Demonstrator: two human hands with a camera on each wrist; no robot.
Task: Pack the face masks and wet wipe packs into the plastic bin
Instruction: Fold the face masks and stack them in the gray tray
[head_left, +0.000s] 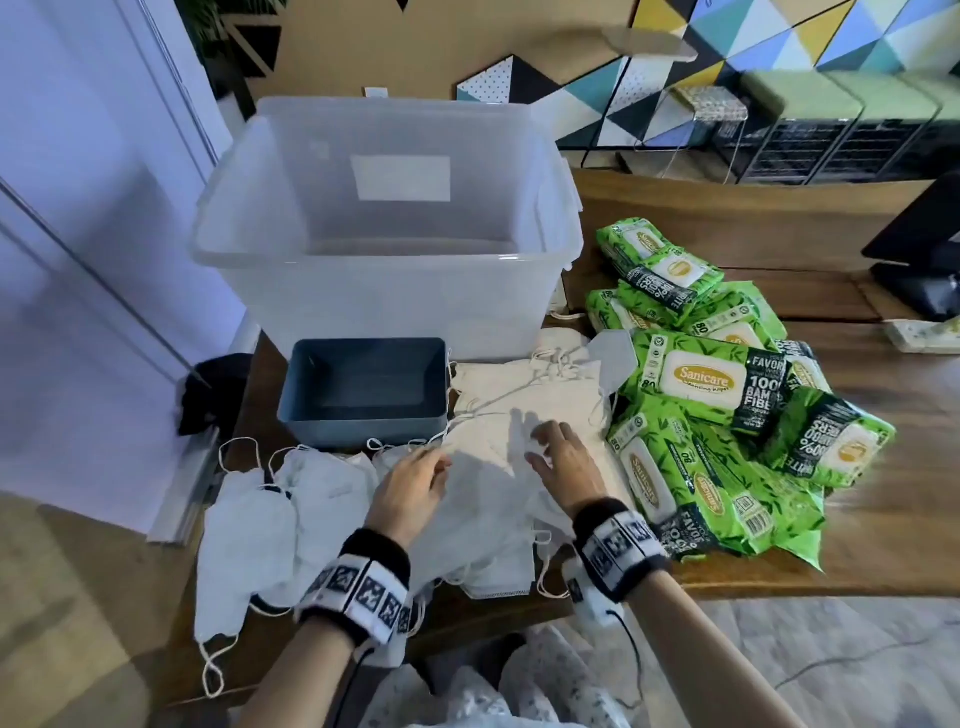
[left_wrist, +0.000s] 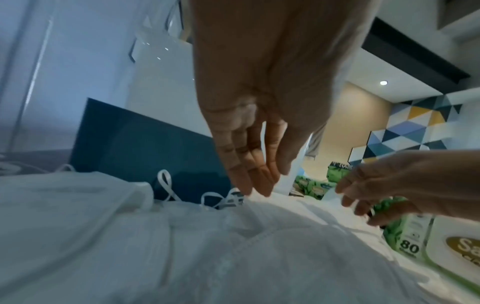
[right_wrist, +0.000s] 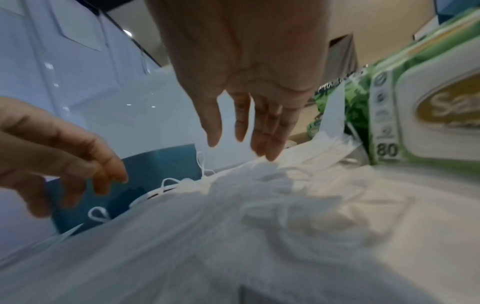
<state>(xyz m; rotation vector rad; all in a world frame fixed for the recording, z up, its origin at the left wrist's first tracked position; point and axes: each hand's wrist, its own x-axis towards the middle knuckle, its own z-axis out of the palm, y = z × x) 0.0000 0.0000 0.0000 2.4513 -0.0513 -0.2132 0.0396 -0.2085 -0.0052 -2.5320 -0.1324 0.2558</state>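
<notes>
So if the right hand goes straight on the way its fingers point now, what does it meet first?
Most likely the masks: the right hand is open, fingers pointing forward and down over the white pile. Past the pile stands the clear bin, but depth is hard to judge.

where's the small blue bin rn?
Head view, left of centre: the small blue bin sits directly before the clear plastic bin, face masks at its right.

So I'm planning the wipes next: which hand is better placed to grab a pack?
Right. The right hand hovers open over the masks, beside the wipes; the left hand is farther away.
</notes>
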